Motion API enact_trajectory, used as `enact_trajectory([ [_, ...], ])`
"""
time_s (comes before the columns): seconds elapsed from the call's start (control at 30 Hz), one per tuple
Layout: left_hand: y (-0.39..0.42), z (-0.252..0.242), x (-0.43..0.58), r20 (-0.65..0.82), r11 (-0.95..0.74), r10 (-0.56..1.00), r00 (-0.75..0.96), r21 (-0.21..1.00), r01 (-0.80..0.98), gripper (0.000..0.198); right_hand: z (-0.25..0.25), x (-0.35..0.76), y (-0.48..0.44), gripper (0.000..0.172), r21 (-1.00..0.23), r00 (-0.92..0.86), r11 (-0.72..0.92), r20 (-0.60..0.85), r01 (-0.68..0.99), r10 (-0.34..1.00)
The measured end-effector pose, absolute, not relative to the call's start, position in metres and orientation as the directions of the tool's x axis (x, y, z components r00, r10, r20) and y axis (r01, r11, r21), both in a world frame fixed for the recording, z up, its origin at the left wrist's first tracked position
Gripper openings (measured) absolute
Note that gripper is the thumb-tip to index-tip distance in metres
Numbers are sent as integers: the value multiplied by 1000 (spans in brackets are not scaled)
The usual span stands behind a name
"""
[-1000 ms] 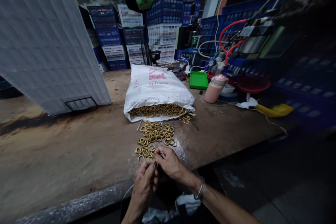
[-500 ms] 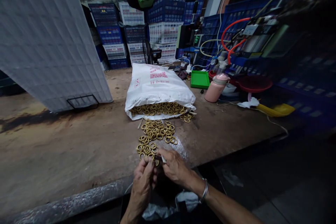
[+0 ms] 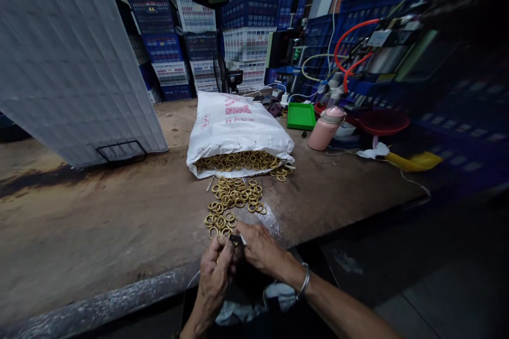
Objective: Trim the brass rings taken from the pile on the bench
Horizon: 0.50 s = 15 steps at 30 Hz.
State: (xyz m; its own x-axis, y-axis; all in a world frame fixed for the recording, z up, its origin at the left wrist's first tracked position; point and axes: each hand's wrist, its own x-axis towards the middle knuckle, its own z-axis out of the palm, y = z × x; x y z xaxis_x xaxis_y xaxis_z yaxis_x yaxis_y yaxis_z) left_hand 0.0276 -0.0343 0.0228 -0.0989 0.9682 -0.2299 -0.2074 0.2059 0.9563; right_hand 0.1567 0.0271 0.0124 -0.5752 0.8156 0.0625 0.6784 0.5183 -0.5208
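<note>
My left hand [image 3: 214, 270] is closed in a pinch at the table's front edge, a brass-coloured ring mostly hidden by its fingers. Right beside it, my right hand [image 3: 264, 249] grips a small dark tool [image 3: 235, 240] with a pale piece at its side; the tool's tip meets the left fingertips. Just beyond both hands lies a loose spread of brass-coloured rings [image 3: 233, 193]. Behind these, a white woven sack [image 3: 242, 130] with red print rests on its side, its mouth facing me and full of the same rings.
A grey padded panel [image 3: 79, 63] stands on the wooden table [image 3: 119, 222] at left. To the right are a green tray [image 3: 301, 116], a pink bottle [image 3: 326, 128], a red dish [image 3: 384, 123], a yellow scoop [image 3: 415, 161] and a pneumatic device [image 3: 387, 53]. Stacked crates [image 3: 248, 42] line the back.
The view has shifted slightly, so everything sits a little higher and further left. Both hands stay together at the table edge, and the dark tool shows more plainly between them.
</note>
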Motion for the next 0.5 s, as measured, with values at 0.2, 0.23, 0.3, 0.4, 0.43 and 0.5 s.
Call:
enact_trajectory([
  [0.2, -66, 13, 51, -350, 406, 908, 229, 871, -278, 35, 8, 166, 49, 21, -409, -419, 407, 64, 817, 906],
  [0.23, -69, 3, 54, -419, 485, 869, 264, 827, -285, 37, 8, 166, 51, 22, -426, -410, 401, 75, 811, 909],
  [0.3, -71, -22, 57, -550, 609, 793, 262, 725, -322, 35, 7, 163, 54, 22, -476, -410, 408, 105, 779, 906],
  [0.4, -69, -54, 55, -737, 718, 660, 149, 559, -415, 31, 5, 156, 55, 25, -550, -460, 465, 157, 694, 874],
  [0.43, -69, -61, 54, -769, 722, 628, 121, 518, -459, 28, 4, 153, 54, 26, -561, -481, 488, 174, 669, 859],
  [0.5, -67, -67, 51, -781, 688, 617, 95, 477, -547, 20, 4, 147, 53, 26, -555, -515, 518, 179, 651, 838],
])
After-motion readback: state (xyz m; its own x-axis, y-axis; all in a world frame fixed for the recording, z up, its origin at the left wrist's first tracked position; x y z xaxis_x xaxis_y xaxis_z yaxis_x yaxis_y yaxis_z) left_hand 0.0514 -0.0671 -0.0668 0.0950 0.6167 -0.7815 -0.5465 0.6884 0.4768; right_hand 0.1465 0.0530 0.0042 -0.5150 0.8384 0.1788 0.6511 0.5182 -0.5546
